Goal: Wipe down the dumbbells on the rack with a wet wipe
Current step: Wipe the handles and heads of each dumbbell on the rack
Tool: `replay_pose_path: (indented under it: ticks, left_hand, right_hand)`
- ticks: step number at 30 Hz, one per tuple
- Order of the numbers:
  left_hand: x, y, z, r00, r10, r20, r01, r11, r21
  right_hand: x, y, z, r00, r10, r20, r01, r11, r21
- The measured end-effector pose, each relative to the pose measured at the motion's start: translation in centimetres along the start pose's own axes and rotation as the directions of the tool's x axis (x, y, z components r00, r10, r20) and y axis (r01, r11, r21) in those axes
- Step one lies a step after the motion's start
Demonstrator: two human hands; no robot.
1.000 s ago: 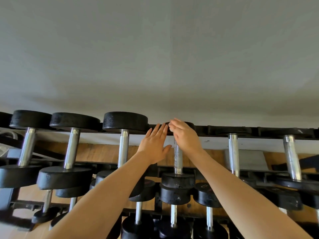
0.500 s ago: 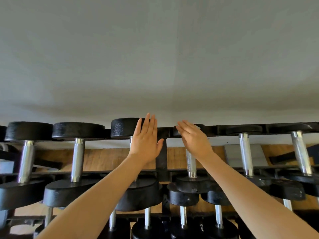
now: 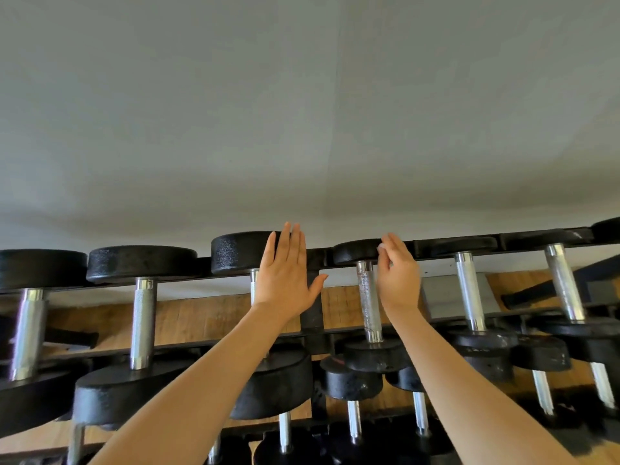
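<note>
Your left hand lies flat, fingers straight, against the far head of a large dumbbell on the rack's top tier. Your right hand pinches a small white wet wipe at the far head of the neighbouring smaller dumbbell.

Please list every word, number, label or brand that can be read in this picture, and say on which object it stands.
No text can be read.
Near head of a top-row dumbbell: faint pale marks, too blurred to read.
Lower dumbbell head: small reddish mark, unreadable.
Other dumbbells, rack, wall: no markings visible.
</note>
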State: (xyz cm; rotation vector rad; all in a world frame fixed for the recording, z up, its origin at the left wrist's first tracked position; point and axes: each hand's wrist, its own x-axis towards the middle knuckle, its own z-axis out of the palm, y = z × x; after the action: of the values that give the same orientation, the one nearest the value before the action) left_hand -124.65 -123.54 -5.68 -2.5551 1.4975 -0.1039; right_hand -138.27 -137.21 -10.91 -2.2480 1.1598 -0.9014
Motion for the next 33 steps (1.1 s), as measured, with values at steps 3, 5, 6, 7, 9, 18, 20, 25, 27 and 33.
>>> replay_pose_path:
  ticks: [3,5,6,7,9,18,20,25,27,33]
  left_hand:
    - [0.0,0.2,-0.1,1.000,-0.003,0.008,0.003,1.000,0.000]
    - [0.0,0.2,-0.1,1.000,0.001,0.013,-0.001,1.000,0.002]
    - [0.0,0.2,-0.1,1.000,0.003,0.014,-0.003,1.000,0.004]
    - [-0.1,0.1,-0.1,1.000,0.003,0.013,-0.003,1.000,0.005]
    - [-0.1,0.1,-0.1,1.000,0.005,0.004,-0.005,1.000,0.016]
    - [0.0,0.1,0.0,1.000,0.015,0.003,-0.016,0.999,0.038]
    - [0.0,0.1,0.0,1.000,0.015,0.008,-0.016,0.999,0.040]
    - [-0.1,0.0,-0.1,1.000,0.022,0.002,-0.022,0.999,0.036]
    - [0.0,0.0,0.0,1.000,0.019,0.003,-0.019,0.999,0.035]
    - [-0.1,0.2,-0.1,1.000,0.007,0.005,-0.008,0.999,0.043]
  right_hand:
    - [-0.4,-0.8,1.0,0.981,-0.194,0.014,0.195,0.977,-0.085]
    - [-0.4,-1.2,1.7,0.864,-0.477,0.164,0.499,0.856,-0.139]
    - [-0.4,-1.4,1.9,0.789,-0.560,0.254,0.605,0.779,-0.164]
    - [-0.3,-1.5,2.0,0.742,-0.582,0.334,0.657,0.731,-0.186]
    - [0.1,-1.5,1.9,0.733,-0.560,0.386,0.661,0.722,-0.207]
    - [0.0,-1.5,1.7,0.953,-0.291,0.079,0.300,0.944,-0.140]
    - [-0.2,-1.8,2.5,0.811,-0.519,0.270,0.577,0.787,-0.221]
    - [0.7,-0.8,1.3,0.855,-0.459,0.240,0.508,0.835,-0.212]
    - [0.2,-0.4,0.5,0.981,-0.189,0.053,0.192,0.979,-0.071]
    - [-0.5,-1.4,2.2,0.894,-0.397,0.209,0.434,0.884,-0.175]
